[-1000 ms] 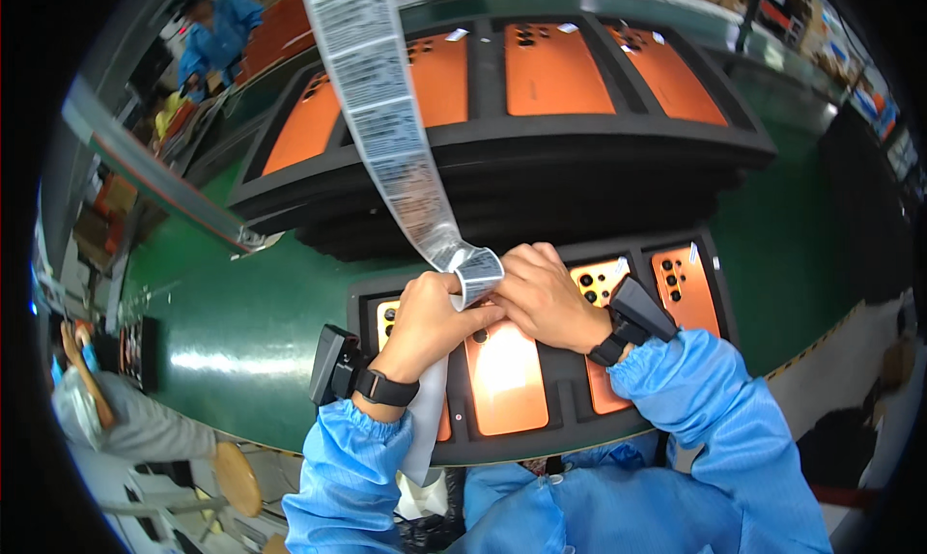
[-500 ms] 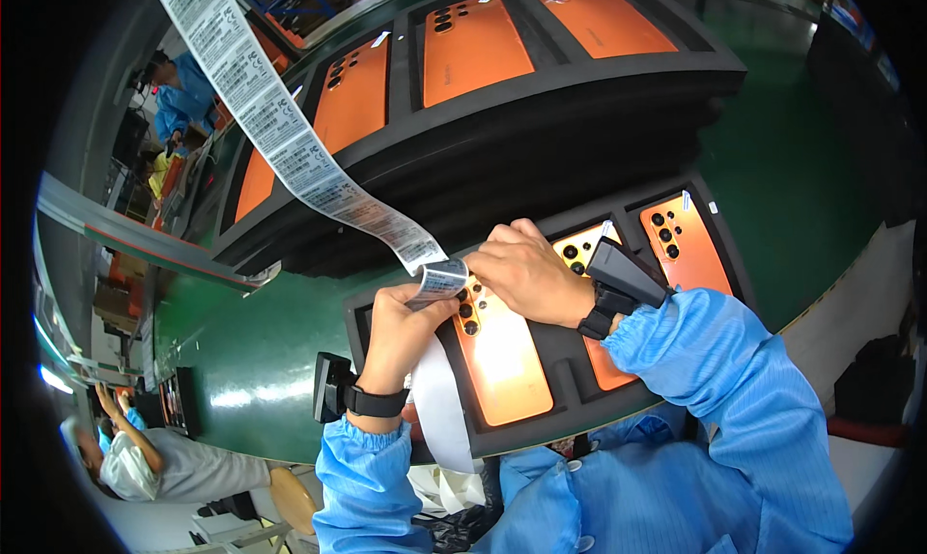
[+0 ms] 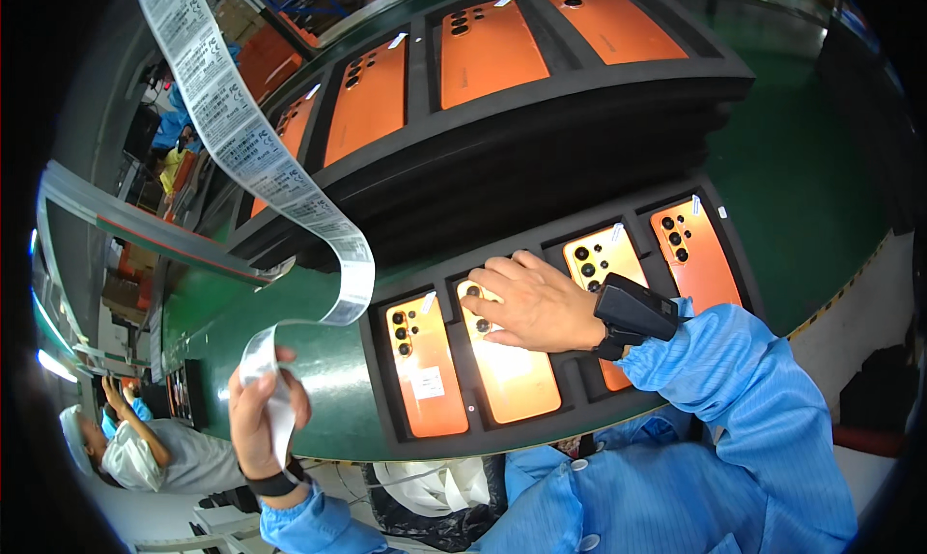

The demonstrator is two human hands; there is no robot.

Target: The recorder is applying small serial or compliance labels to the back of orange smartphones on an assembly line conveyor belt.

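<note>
My left hand (image 3: 259,414) is closed on the free end of a long strip of printed labels (image 3: 256,148), left of the black foam tray (image 3: 381,399). The strip curls up from it toward the upper left. Inside the tray lie several orange phones, backs up. My right hand (image 3: 541,308) rests with fingers spread across the camera end of the second phone (image 3: 517,380), partly hiding its lenses. On the leftmost phone (image 3: 401,346) sits a small white label (image 3: 427,382). To the right are a third phone (image 3: 623,250) and a fourth phone (image 3: 710,264).
Beyond stands a tall stack of black foam trays (image 3: 579,105), its top one holding more orange phones (image 3: 492,52). The table top (image 3: 212,332) is green. A black-lined bin (image 3: 435,525) with white paper strips is below the near edge. Another person (image 3: 159,453) sits at left.
My left hand has moved left and down from the tray with the strip's end, uncovering the leftmost phone. My right hand, apart from the strip, has shifted slightly right and down, its fingers spread.
</note>
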